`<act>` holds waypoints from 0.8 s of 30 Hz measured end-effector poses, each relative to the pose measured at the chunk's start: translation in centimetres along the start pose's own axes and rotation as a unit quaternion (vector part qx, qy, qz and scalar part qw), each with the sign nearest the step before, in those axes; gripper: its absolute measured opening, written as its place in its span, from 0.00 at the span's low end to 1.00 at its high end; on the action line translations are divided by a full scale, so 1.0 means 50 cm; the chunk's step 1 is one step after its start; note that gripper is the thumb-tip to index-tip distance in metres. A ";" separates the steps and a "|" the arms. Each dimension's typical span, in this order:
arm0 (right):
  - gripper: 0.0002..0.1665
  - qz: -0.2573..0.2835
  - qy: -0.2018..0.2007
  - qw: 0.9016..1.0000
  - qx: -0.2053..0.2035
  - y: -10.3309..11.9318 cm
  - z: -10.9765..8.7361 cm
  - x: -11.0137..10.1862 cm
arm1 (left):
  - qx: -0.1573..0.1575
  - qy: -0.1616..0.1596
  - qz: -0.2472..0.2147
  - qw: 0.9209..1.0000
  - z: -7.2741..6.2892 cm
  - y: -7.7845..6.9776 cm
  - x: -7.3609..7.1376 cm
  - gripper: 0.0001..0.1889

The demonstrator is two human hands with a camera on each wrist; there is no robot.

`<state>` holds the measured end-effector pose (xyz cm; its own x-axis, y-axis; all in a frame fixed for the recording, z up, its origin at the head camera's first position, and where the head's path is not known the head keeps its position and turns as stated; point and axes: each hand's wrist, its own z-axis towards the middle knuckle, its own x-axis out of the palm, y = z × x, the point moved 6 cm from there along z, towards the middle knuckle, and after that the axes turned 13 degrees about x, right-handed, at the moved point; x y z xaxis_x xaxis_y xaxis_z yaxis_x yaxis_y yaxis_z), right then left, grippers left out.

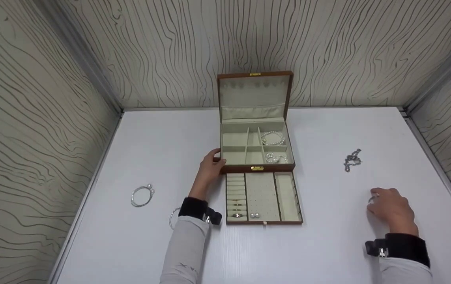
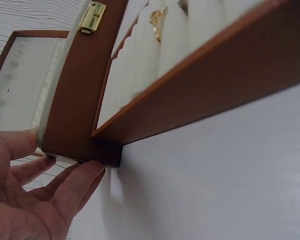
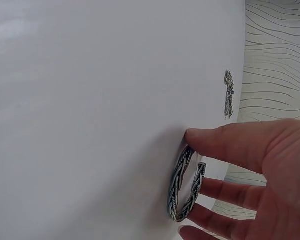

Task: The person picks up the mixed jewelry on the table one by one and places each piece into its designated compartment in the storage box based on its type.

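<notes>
Gripping the jewelry box [image 1: 276,168] by its corner with the left hand [image 1: 208,173]; pinching a bracelet [image 3: 177,185] near the tabletop [image 1: 320,244] with the right hand [image 1: 393,209]. Seemingly partway: done with boxed pearl jewelry [image 1: 276,158], rings [image 1: 237,215] and earrings [image 1: 252,215]; left with that bracelet, a chain [image 1: 352,161], a bangle [image 1: 132,197].

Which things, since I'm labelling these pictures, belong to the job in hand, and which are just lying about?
Job in hand, it seems:
jewelry box, held near its front corner by the left hand
pulled-out drawer
braided cuff, pinched by the right hand

Just lying about:
tangled chain
bangle with pearly beads
partly hidden bracelet
</notes>
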<state>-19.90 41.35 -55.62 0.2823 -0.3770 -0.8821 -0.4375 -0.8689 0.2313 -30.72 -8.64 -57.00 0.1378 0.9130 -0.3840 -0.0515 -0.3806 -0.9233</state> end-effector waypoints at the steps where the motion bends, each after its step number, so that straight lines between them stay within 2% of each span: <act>1: 0.33 -0.002 -0.001 1.000 -0.001 0.001 0.000 -0.001 | -0.002 0.001 -0.001 1.000 0.000 0.000 0.000 0.27; 10: 0.30 0.002 -0.007 1.000 0.003 0.007 -0.002 -0.006 | 0.000 -0.004 0.004 1.000 0.001 -0.002 0.000 0.27; 17: 0.30 0.005 0.007 1.000 0.017 0.005 0.004 -0.011 | 0.001 -0.002 0.007 1.000 0.002 0.000 -0.001 0.27; 20: 0.29 0.014 0.009 1.000 0.014 0.018 0.006 -0.016 | 0.001 -0.002 0.008 1.000 0.002 -0.001 -0.001 0.27; 24: 0.29 0.021 0.003 1.000 -0.013 0.057 0.004 -0.018 | 0.002 -0.004 0.008 1.000 0.001 -0.003 -0.001 0.27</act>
<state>-21.60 39.29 -54.24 0.2693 -0.4148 -0.8692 -0.4271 -0.8603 0.2782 -30.79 -8.62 -56.83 0.1292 0.9076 -0.3996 -0.0583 -0.3953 -0.9167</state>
